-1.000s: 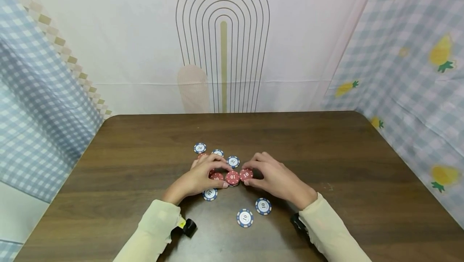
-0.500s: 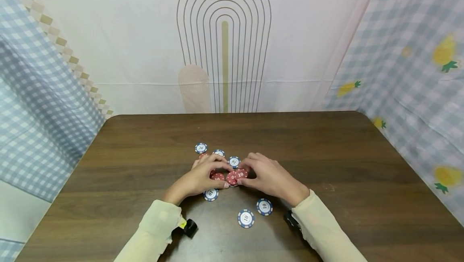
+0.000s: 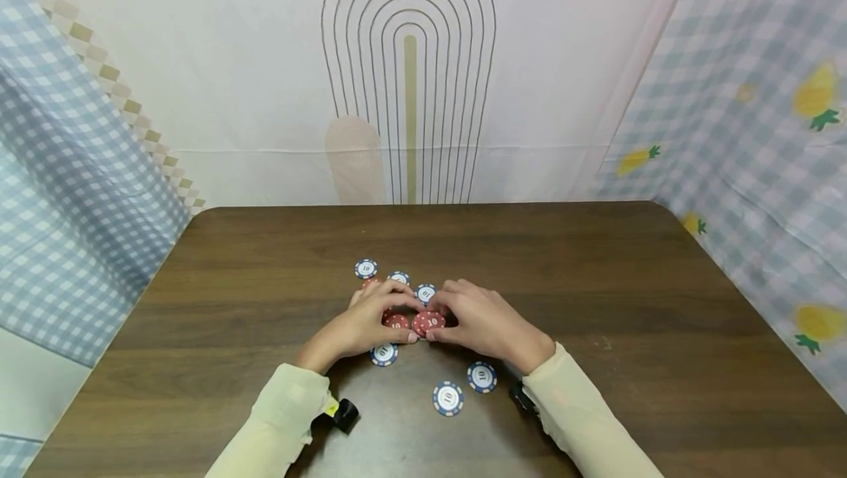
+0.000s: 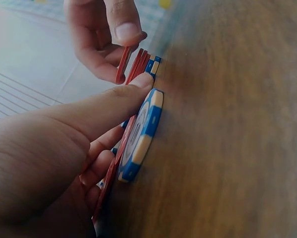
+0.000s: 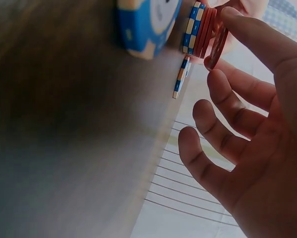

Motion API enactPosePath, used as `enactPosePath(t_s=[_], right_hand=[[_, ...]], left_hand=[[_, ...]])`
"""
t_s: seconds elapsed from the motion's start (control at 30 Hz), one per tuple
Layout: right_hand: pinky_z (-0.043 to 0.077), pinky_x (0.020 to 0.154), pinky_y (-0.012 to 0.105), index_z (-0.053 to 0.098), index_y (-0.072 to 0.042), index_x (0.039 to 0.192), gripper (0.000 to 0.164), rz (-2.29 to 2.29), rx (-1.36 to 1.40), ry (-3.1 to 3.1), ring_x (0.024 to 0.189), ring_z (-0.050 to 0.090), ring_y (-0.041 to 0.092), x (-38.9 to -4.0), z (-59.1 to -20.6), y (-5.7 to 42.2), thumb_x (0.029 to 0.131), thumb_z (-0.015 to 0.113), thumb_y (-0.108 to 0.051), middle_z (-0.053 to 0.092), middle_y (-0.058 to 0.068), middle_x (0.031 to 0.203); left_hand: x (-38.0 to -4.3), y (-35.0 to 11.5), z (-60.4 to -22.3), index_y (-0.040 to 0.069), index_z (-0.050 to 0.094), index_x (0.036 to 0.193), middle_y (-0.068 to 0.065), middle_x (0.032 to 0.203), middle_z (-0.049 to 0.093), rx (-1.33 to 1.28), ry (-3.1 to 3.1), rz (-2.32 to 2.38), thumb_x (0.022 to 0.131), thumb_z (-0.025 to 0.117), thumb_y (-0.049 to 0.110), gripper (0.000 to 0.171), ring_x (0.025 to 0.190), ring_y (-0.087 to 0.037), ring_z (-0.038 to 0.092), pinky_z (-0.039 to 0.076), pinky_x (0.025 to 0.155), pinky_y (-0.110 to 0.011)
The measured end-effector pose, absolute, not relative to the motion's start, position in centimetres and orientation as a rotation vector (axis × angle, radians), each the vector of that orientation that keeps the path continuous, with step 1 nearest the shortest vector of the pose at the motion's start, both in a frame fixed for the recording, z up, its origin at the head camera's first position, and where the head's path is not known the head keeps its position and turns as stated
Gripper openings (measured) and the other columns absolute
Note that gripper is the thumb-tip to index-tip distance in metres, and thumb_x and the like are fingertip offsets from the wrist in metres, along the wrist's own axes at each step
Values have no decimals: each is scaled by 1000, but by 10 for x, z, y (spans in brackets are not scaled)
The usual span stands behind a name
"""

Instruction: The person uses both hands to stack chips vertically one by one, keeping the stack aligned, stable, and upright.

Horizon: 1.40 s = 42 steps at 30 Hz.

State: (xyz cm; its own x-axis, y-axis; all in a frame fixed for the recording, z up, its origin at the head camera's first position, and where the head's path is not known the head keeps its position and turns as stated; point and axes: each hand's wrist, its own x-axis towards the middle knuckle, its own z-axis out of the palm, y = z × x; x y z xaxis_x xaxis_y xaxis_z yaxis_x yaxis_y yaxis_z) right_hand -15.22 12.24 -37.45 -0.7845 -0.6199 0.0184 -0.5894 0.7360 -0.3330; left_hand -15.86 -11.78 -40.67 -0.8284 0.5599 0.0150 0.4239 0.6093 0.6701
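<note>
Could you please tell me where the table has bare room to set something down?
The table is bare right of the right hand, toward the pineapple cloth; left of the left hand; and between the farthest blue chip and the white backdrop. It is crowded around both hands, with red chips and blue chips; two more blue ones lie between the sleeves.

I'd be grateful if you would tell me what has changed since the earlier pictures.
The right hand, pinching a red chip, moved left toward the left hand, bringing that chip from beside the stack to just over it. Nothing has visibly been let go. The left hand stayed at the stack, and the two near blue-and-white chips stayed put.
</note>
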Motion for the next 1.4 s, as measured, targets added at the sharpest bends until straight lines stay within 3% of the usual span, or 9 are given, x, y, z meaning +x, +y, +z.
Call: enactPosePath(t_s=[0.27,0.53,0.9,1.4], right_hand=[[55,76,37,77,-16,120,38,-444,-1032,2861,94,60,13,-153,-374,117,94,80,-43,67,-3,109],[53,74,35,77,-17,118,38,-504,-909,2821,88,56,10,-154,-374,123,89,86,-41,65,-6,104],[50,72,35,76,-22,101,23,-589,-853,2777,82,54,9,-157,-375,130,87,88,-36,61,-11,93],[51,72,33,78,-21,103,20,-635,-885,2769,80,55,8,-157,-378,129,91,85,-34,63,-9,95]], left_hand=[[-159,-120,-407,22,74,129,-5,144,58,809,2635,1024,92,83,31,39,140,-34,42,23,114,-66],[-159,-119,-407,24,75,127,-5,143,58,823,2640,1027,92,83,30,37,138,-35,44,23,113,-67],[-159,-119,-409,25,76,126,-4,142,59,822,2638,1044,91,84,30,36,137,-33,45,24,113,-65],[-157,-117,-409,23,76,126,-4,141,59,835,2644,1038,91,84,29,37,138,-34,45,24,112,-66]])
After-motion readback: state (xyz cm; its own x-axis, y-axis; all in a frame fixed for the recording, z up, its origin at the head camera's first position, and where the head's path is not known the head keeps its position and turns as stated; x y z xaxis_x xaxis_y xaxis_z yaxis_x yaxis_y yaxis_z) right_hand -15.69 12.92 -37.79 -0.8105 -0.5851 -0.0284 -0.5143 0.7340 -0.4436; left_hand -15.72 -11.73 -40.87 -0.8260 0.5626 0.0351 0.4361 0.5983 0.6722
